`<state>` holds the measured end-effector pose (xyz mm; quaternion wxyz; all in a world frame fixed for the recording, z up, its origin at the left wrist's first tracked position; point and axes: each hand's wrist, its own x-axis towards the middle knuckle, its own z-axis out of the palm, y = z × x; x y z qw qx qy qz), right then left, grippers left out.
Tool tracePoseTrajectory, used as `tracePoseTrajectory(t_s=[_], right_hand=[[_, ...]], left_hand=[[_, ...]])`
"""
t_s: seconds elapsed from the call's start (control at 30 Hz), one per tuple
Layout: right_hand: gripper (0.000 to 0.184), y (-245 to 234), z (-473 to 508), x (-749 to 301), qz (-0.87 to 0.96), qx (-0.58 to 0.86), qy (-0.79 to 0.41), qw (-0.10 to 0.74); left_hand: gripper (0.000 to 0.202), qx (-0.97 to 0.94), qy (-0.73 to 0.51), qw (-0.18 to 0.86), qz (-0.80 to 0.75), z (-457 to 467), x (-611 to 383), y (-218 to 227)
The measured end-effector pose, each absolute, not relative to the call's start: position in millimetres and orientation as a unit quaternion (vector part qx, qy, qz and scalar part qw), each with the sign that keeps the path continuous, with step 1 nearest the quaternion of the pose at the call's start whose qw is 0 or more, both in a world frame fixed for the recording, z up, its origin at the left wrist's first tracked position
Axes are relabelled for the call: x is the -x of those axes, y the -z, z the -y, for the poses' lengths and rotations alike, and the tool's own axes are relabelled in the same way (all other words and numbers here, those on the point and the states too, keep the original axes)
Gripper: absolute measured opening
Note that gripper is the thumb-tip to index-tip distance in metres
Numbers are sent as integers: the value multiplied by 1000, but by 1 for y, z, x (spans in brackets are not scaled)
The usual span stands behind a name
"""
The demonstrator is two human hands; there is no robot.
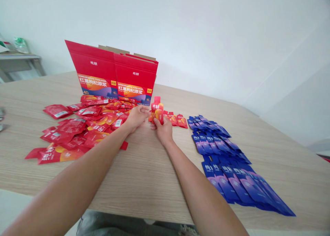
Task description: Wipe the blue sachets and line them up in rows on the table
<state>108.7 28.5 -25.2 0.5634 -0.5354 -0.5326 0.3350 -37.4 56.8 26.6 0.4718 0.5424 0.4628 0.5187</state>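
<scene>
Upright in my right hand point(164, 129) is a red pouch point(157, 108) with orange print, pinched between thumb and fingers. My left hand point(138, 117) is just to the left of it, at the right edge of a loose pile of red pouches point(100, 120). Its fingers are loosely stretched and I see nothing held in them. Behind my right hand, a short row of red pouches point(177, 119) lies overlapping on the table, partly covered by the hand.
Two red boxes point(134, 69) with raised flaps stand behind the pile. Overlapping blue pouches point(239, 181) lie in several rows on the right of the wooden table point(152, 181). A white wall point(206, 40) rises behind, and a grey side table point(20, 57) stands far left.
</scene>
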Motion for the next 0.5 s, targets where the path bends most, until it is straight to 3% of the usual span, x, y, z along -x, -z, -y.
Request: tracePoseTrajectory(t_s=[0.2, 0.5], right_hand=[[44, 32, -33, -109, 485, 422, -452, 619], [51, 33, -30, -109, 491, 390, -477, 615]], left_hand=[[14, -556, -483, 504, -451, -57, 35, -14], [25, -555, -496, 459, -485, -61, 40, -18]])
